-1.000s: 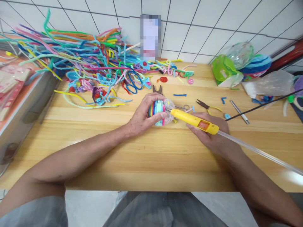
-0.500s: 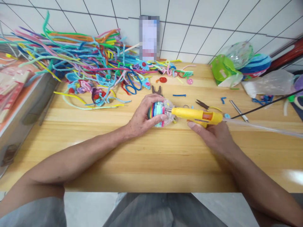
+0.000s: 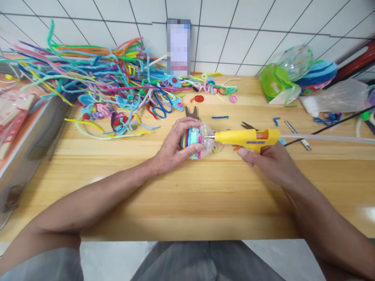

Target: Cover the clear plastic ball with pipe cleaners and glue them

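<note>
Glue gun (image 3: 237, 137), long yellow plastic, clutched by the right grip (image 3: 268, 160), points straight in from right of the roundish rainbow-striped fuzzy bundle (image 3: 194, 137) the left grip (image 3: 174, 145)'s cupping.

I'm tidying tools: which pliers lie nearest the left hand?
The pliers just beyond the left hand, jaws pointing toward the tiled wall. The other pair, farther right, is partly hidden behind the glue gun.

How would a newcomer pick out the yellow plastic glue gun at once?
Over the pale wooden table, find the person's right hand. It grips the yellow plastic glue gun, whose silver metal nozzle points left toward the rounded rainbow-striped piece in the left hand. Unlike the dark metal pliers tips behind it, it has a clear stick extending from its rear.
</note>
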`<state>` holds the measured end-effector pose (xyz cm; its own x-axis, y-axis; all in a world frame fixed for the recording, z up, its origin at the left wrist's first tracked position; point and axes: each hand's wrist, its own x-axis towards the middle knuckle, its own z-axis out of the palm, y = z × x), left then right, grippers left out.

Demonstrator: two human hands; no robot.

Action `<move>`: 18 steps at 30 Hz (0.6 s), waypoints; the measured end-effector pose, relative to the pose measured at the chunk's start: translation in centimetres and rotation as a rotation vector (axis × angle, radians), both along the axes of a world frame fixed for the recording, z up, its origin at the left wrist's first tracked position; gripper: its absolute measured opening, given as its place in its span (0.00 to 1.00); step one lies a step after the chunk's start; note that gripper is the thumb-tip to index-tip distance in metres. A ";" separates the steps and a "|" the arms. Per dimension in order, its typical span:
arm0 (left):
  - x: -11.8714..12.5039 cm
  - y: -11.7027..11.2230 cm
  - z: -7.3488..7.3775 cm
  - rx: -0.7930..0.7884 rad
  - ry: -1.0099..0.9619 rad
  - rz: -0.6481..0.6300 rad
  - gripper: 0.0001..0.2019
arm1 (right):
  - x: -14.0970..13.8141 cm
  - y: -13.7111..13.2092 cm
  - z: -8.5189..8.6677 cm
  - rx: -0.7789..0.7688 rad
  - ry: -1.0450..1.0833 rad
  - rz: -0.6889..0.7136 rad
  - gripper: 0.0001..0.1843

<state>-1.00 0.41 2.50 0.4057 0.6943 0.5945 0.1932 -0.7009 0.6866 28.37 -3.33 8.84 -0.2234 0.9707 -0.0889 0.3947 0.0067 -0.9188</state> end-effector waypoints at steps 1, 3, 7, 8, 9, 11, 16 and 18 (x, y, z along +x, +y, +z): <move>0.0 0.0 0.0 -0.001 -0.001 -0.001 0.25 | -0.1 0.0 0.0 -0.005 0.004 0.007 0.19; 0.0 0.0 0.0 0.002 -0.005 0.000 0.26 | -0.4 0.0 0.1 -0.006 0.004 0.026 0.17; 0.0 0.0 -0.1 -0.003 -0.008 -0.003 0.26 | -1.1 0.0 0.4 0.010 0.013 0.028 0.19; 0.0 0.0 -0.1 -0.004 -0.005 -0.005 0.26 | -1.3 0.0 0.5 0.009 0.018 0.020 0.20; 0.0 0.0 -0.1 -0.001 -0.002 -0.006 0.26 | -1.3 0.0 0.5 0.006 0.020 0.015 0.21; 0.0 0.0 0.0 0.015 0.004 -0.006 0.26 | -1.5 0.0 0.6 0.004 0.018 0.018 0.21; 0.1 0.1 -0.1 0.023 0.003 -0.002 0.26 | -1.2 0.2 0.5 0.042 0.011 0.026 0.18; 0.0 0.1 -0.2 0.021 0.010 0.003 0.26 | -1.1 0.4 0.2 0.044 0.003 0.040 0.17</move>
